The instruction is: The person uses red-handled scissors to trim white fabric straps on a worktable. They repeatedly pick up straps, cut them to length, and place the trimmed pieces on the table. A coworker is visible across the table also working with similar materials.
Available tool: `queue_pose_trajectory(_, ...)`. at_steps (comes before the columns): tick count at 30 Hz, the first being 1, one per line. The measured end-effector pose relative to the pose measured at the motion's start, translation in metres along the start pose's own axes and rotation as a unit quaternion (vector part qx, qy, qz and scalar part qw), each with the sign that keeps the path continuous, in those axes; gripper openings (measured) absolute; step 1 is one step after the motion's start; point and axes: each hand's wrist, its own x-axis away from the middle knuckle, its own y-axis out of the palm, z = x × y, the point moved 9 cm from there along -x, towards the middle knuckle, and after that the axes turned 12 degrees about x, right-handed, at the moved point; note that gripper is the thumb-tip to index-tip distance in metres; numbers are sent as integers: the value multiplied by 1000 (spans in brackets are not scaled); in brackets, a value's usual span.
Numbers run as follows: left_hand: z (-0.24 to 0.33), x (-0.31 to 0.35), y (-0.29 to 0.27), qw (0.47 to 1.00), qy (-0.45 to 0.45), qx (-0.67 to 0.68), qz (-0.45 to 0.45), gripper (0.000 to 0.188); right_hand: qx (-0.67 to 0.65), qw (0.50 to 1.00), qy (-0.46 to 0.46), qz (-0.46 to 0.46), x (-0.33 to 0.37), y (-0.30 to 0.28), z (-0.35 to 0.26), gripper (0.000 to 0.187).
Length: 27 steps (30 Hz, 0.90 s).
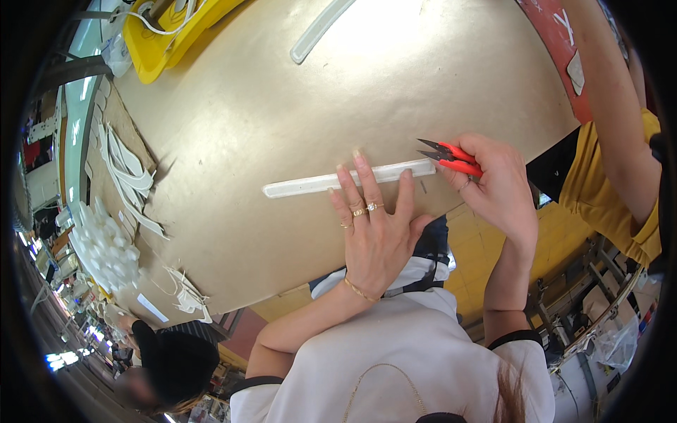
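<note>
"One white strip (310,186) under examination. Location?"

"On the tan tabletop (233,233), in front of the person, lying flat and slightly aslant: its right end sits farther from the person than its left."

"Describe its condition."

"Long, narrow and nearly straight, with a pale, slightly glossy face. A lighter border runs along the edges, framing a greyer middle band. The left end is rounded. One tiny dark speck shows on the face toward that end. The middle portion is partly covered by fingers, so its surface there cannot be fully inspected."

"State of the left hand (377,243)?"

"Spread wide, palm down, fingers laid across the strip, with the longer ones reaching past its far edge. Rings and a bracelet are worn."

"And the right hand (497,183)?"

"Closed around a pair of red-handled snips (462,166). The dark blades stand apart and point left, near the right end of the strip. Whether they touch it, I cannot tell."

"Any comparable pieces?"

"A second strip (317,32), similarly pale and bordered, gently curved, lies at the far side. Loose white offcuts (127,166) are heaped at the left."
</note>
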Motion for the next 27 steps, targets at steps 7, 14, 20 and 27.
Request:
queue_pose_trajectory(7, -1, 0, 1, 1000, -8, -5, -7, 78, 11, 1000, 4, 3, 2, 1, 3, 18)
queue_pose_trajectory(14, 2, -3, -3, 999, -12, -35, -22, 72, 27, 1000, -2, 3, 2, 2, 2, 18)
queue_pose_trajectory(20, 7, -6, -6, 996, -13, -78, -30, 65, 18, 1000, -4, 9, 2, 1, 1, 17)
queue_pose_trajectory(27, 13, -10, -9, 989, -18, -143, -35, 68, 38, 999, 18, 8, 4, -1, -1, 17)
